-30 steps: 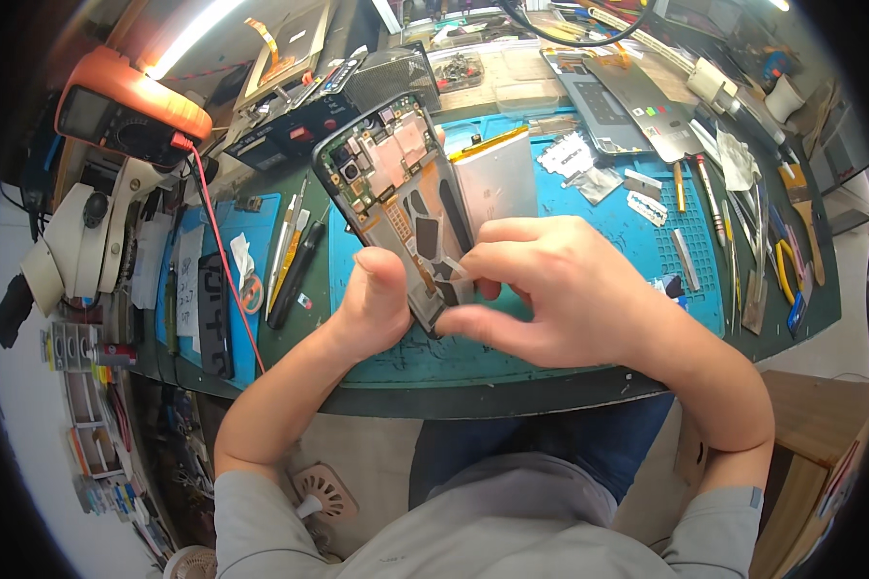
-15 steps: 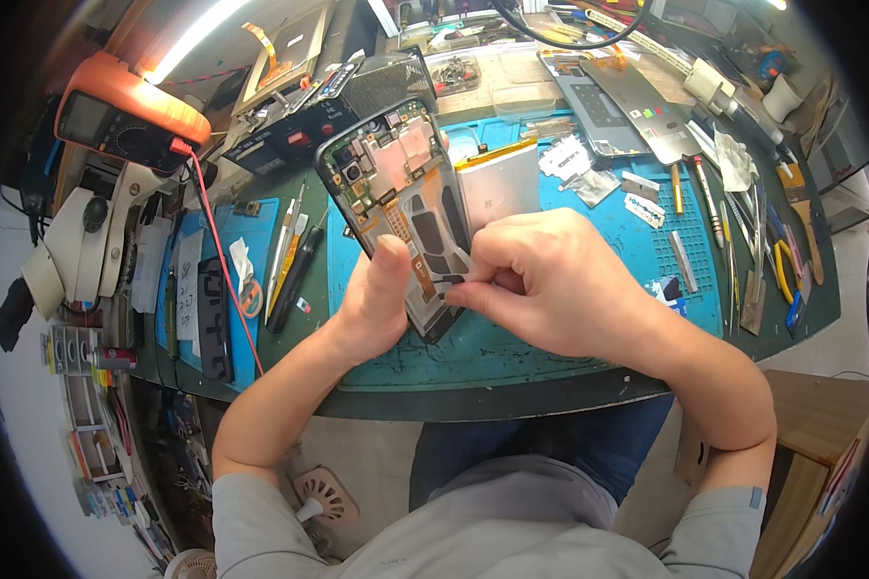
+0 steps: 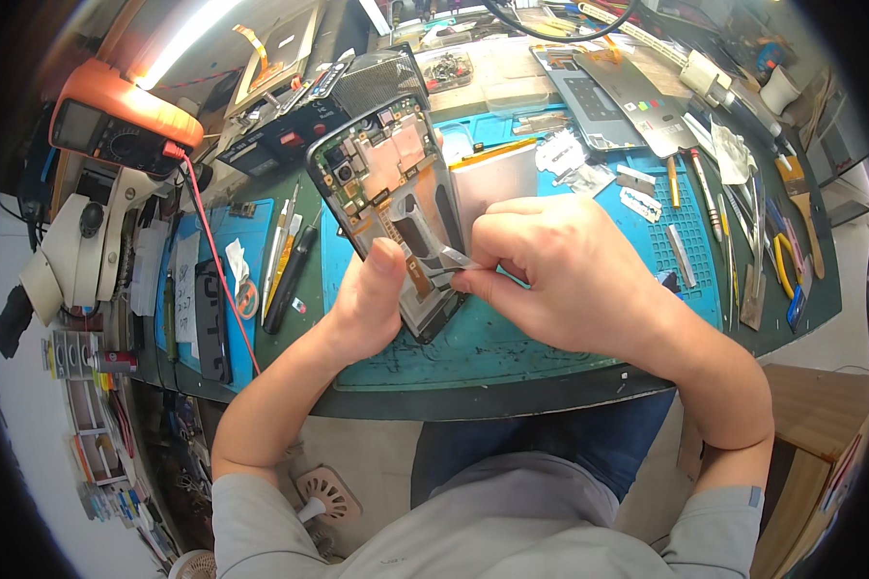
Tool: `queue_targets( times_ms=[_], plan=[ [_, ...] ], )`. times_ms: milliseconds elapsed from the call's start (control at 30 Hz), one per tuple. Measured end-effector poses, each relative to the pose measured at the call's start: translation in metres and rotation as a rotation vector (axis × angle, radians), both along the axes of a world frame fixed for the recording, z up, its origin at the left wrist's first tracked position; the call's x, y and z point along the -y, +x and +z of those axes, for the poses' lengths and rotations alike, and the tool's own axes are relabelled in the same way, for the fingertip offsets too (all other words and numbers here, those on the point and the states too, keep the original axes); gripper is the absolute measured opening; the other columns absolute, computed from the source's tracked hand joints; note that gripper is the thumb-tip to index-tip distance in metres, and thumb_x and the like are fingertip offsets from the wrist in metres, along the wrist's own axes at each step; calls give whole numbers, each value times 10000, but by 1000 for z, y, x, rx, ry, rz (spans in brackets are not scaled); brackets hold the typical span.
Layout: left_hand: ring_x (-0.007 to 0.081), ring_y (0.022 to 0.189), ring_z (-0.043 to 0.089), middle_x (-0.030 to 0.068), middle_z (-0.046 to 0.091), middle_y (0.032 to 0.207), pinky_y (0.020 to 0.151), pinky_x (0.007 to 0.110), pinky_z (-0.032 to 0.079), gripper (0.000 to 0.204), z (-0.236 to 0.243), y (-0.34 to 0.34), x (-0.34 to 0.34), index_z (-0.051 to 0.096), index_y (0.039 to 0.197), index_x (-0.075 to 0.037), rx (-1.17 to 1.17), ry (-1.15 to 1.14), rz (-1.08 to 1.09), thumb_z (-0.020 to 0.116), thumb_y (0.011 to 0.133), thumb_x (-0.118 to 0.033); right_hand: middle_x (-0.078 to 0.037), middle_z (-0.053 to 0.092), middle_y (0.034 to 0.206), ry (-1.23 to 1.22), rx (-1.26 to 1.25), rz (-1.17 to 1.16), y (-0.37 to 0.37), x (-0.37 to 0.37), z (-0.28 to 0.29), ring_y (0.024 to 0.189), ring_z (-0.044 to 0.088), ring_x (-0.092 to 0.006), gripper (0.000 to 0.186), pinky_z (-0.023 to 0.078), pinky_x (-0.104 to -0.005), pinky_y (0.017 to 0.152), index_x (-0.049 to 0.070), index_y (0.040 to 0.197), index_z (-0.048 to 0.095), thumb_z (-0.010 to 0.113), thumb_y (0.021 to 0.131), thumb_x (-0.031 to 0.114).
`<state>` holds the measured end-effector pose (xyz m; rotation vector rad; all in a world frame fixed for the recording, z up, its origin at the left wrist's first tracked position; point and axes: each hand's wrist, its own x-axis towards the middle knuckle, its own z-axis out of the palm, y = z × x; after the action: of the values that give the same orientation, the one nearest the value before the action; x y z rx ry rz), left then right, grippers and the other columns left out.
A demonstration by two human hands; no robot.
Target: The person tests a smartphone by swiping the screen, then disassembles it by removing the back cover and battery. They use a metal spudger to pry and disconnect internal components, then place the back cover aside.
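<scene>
I grip an opened black phone [image 3: 396, 150], tilted above the blue mat [image 3: 550, 352], with my left hand [image 3: 362, 299] closed round its lower left side, thumb on top. Its circuit board shows at the top, and a hollow bay with dark, pale-edged adhesive lies below. Thumb and forefinger of my right hand [image 3: 550, 270] are pinched on a thin pale strip [image 3: 457, 259] running out of that bay. Behind the phone lies a flat silver battery [image 3: 497, 183] with a yellow taped top edge.
An orange multimeter [image 3: 126, 121] with a red lead and a white microscope body [image 3: 116, 241] stand at left. Laptop panels [image 3: 637, 106], razor blades [image 3: 639, 203] and several tools [image 3: 787, 261] lie at right. A black boxy device [image 3: 280, 140] sits behind.
My right forefinger and thumb have closed on the strip, which now lifts out from the phone's bay toward them. My left hand still holds the phone, shifted only slightly.
</scene>
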<state>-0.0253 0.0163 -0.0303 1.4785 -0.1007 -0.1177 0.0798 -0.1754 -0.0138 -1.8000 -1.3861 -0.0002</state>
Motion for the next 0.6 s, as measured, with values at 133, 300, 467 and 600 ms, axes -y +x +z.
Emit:
queue_targets(
  times_ms=[133,300,467,600],
  plan=[
    [246,1308,511,155,460,1458,1079,423,444,983,5,0,5,238,1540,-27,-43,-52,84,408,918,-769,-140,628,697,-65,-67,2,0,1,4,692,647,-342,195,515,-430,636,30,720,606,726,819,148],
    [217,1254,545,139,534,1380,1052,388,460,961,-2,-2,0,343,1481,6,9,-46,68,382,917,-771,-75,558,639,-91,-208,0,-1,3,3,588,584,-246,272,444,-353,540,40,715,566,785,817,165],
    [188,1259,521,114,529,1374,1043,372,458,1142,1,1,7,374,1462,14,36,-10,83,463,761,-882,-62,632,796,-44,34,-14,5,8,8,665,615,-230,287,479,-354,587,55,771,621,829,787,251],
    [163,1302,456,84,466,1418,1041,359,437,1213,4,-1,9,373,1463,-11,-9,-34,71,558,668,-907,-62,660,866,96,110,-98,-2,4,26,724,642,-221,422,510,-321,637,55,871,647,881,715,369]
  ],
)
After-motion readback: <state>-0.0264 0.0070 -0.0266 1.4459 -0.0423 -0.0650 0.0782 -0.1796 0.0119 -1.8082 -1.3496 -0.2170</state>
